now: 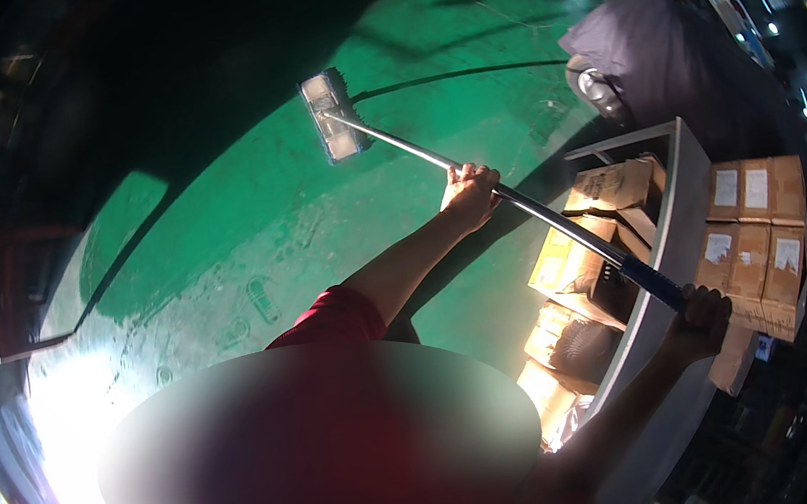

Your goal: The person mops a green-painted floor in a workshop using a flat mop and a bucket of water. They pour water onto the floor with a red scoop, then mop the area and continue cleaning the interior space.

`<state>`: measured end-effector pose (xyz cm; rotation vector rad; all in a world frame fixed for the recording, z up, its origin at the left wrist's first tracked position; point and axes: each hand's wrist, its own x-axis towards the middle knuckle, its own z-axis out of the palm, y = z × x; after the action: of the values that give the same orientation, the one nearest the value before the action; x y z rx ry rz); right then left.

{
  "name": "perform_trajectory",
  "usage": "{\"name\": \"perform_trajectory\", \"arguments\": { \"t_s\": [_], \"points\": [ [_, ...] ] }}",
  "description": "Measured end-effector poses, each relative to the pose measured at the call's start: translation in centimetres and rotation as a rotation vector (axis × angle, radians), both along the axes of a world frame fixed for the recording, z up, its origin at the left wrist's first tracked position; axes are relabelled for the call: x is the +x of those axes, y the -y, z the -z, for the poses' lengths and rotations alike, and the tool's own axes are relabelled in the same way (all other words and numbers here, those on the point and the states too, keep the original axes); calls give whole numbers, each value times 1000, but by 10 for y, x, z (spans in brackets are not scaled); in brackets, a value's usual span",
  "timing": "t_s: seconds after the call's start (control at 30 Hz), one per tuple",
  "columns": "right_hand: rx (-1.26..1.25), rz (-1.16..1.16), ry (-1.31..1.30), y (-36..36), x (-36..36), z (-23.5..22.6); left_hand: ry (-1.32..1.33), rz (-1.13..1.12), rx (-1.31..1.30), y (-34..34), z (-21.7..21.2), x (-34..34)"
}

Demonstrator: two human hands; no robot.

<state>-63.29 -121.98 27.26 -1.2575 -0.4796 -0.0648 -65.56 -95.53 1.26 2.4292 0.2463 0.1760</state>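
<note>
Held the pole (540, 213): clamped left hand (472, 195) around its middle, right hand (701, 322) around its end; pointed the head (326, 110) at green floor (249, 221).

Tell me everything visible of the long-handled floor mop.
The floor mop has a silver, metallic-looking pole and a rectangular head, pale with a fringed blue edge, seemingly resting on the green floor. The pole slants down and away. The bare left hand grips its middle; the right hand holds the dark blue end grip.
</note>
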Motion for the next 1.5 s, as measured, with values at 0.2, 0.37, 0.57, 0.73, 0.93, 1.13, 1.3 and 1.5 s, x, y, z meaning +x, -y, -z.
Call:
{"name": "perform_trajectory", "arguments": {
  "t_s": [0.2,0.37,0.57,0.73,0.93,1.13,1.3,1.5],
  "points": [
    [104,-260,-305,-96,-79,26,-133,-337,60,-68,8,-231],
    [67,-545,-621,-226,-213,117,-327,-650,56,-129,66,-453],
    [-11,-708,-737,-295,-400,191,-962,-884,-61,-152,133,-672],
    [-105,-657,-449,-255,-383,174,-924,-912,-210,-119,116,-648],
    [-61,-268,-366,-66,-226,54,-526,-449,-292,28,39,-438],
    [-103,133,-41,159,-163,-84,-336,128,-124,197,-58,-225],
    [119,240,48,256,-130,-98,-78,249,-280,307,-50,-76],
    [-258,699,209,307,-108,-38,-27,455,13,400,-3,70]
  ]
}}
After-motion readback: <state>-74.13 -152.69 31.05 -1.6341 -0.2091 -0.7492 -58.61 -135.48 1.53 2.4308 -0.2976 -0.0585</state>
